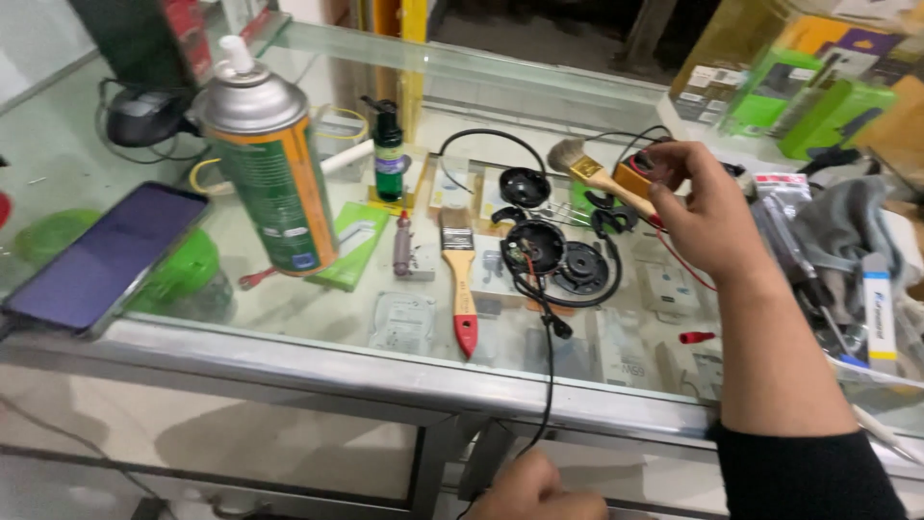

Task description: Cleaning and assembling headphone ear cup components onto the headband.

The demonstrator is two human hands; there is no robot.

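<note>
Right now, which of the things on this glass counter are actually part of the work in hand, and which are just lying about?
In use:
right hand holding round brush
left hand holding black cable
opened black headphone parts

Lying about:
spray can
flat paintbrush with red handle tip
small dark bottle
phone
computer mouse

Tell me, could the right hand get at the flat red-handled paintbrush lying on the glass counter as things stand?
Probably yes. The right hand is at the round brush, off to the right of the flat paintbrush, which lies in the open on the glass counter; only the opened headphones lie between them.
</note>
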